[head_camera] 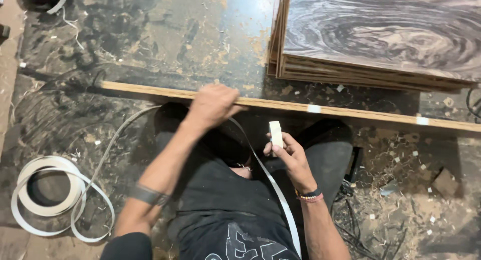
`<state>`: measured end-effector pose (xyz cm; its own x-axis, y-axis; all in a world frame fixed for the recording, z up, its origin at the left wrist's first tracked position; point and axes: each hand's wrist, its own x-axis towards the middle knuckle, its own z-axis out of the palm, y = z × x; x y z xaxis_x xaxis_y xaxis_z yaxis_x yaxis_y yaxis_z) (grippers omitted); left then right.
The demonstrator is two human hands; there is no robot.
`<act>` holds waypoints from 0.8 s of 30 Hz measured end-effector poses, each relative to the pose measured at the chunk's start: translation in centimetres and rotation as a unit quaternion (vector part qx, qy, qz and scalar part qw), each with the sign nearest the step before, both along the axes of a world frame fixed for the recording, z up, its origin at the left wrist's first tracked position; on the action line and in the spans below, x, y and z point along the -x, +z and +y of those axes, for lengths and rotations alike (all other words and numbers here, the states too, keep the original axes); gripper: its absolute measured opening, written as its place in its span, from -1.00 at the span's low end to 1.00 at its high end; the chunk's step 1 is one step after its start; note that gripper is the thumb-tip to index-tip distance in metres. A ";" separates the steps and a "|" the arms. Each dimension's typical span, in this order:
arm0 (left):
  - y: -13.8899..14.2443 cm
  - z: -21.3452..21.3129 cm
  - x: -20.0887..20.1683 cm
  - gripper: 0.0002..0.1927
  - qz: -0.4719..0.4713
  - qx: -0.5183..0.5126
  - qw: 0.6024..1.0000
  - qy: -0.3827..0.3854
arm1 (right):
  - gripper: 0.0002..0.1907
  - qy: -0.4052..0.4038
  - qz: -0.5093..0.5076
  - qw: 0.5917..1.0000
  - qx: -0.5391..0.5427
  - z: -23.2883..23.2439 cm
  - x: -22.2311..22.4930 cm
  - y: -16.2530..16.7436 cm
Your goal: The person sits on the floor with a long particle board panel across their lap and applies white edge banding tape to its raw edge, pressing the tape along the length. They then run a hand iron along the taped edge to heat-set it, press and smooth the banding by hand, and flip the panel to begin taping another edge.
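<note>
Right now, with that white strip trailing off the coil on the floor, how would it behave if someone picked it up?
Probably floppy: the white strip sags in long curves from the coil to the left hand at the long wooden board. Likely light, being thin and flat. The coil's outer loops already lie loose, so lifting it might let it unwind.

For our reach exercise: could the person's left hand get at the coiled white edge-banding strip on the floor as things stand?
Probably yes: the coiled white edge-banding strip lies uncovered beside the left arm, but the left hand now presses on the long wooden board edge and must let go.
</note>
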<state>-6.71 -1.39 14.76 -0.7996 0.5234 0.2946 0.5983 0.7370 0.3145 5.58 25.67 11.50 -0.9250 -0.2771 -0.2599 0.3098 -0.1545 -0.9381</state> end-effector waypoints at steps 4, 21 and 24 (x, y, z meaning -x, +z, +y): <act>-0.7 6.4 -0.4 -0.59 0.004 -0.043 0.999 -0.001 | -0.66 -0.004 -0.008 1.000 -0.014 -0.8 0.6 0.0; 3.1 4.6 -1.3 -0.75 -0.141 -0.204 0.961 -0.119 | -0.71 -0.021 0.041 0.999 0.000 -2.4 1.4 2.2; 3.4 4.9 -1.5 -0.79 -0.161 -0.219 0.954 -0.127 | -0.71 -0.030 0.041 0.999 0.002 -2.8 1.4 2.2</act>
